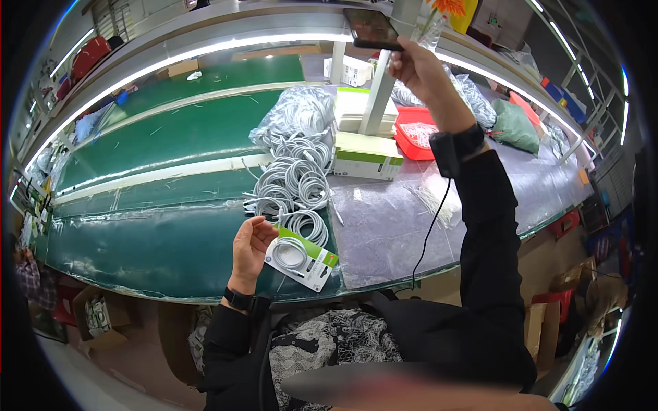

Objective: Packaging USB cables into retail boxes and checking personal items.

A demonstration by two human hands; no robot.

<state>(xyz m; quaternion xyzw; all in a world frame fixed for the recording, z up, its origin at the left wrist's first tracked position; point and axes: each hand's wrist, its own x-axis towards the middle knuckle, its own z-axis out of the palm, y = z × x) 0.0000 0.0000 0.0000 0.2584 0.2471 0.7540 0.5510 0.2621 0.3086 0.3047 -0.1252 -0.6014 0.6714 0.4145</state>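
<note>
The right hand (415, 65) grasped a dark phone (369, 29) at the edge of the shelf (274, 22). Loosely curled and released, the left hand (251, 248) hung beside a carded cable (301, 260) near the front edge of the workbench (137, 250).

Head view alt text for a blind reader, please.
A raised right hand touches a black rectangular phone-like device; the left hand is beside a flat white and green card holding a coiled grey cable. Behind lie heaped coils of grey cable.

Black phone (371, 29), tilted; cable card (301, 261), lying flat
</note>
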